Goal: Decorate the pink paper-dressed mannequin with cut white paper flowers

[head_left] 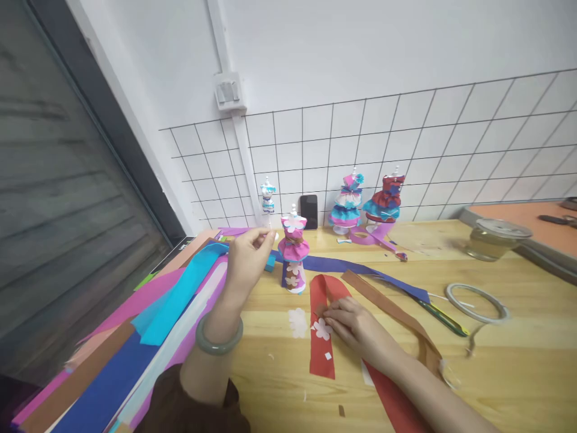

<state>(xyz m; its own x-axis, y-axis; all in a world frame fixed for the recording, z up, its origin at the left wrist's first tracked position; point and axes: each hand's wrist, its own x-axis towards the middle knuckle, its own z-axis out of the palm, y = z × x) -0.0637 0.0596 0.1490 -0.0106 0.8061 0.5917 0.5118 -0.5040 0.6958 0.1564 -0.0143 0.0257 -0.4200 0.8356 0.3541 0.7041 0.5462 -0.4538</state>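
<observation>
One swing of my left hand [247, 264] could topple the pink dress form [294, 248], upright beside it; brushing fingers could shift the white flower [322, 330]. Ruffles and petals trim the form! Left fingertips pinch, contents unclear; my right hand [360, 331] curls onto the red strip [321, 365], grip uncertain.

A white flower [322, 329] lies on the red strip [321, 365] (bent back).
</observation>
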